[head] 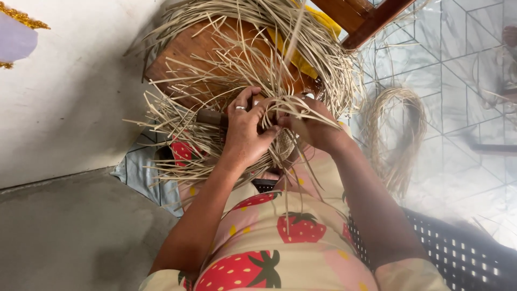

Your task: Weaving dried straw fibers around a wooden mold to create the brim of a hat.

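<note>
Fanning out in every direction, the pale straw weaving (253, 81) sits over a brown wooden block (188, 54) just ahead of the person's knees, its loose strands spilling past the block's edges. Both hands meet at the near edge of that block. The left hand (245, 132), a ring on one finger, has its fingers curled close and pinching a few strands against the woven part. The right hand (312, 126) presses up against it, fingers bent tight around more strands; the fingertips themselves are buried in the straw, so exactly which strands they grip is hard to make out.

A yellow cloth (301, 59) shows on the block's far side, mostly hidden by the straw. To the right of the block, on the patterned tile floor (463, 70), lies a looped bundle of straw (396, 134). Nearer than the block, the lap is covered in strawberry-print fabric (285, 237), and a dark perforated seat (463, 253) is cut off at the lower right corner. Left of the block rises a white wall (70, 91).
</note>
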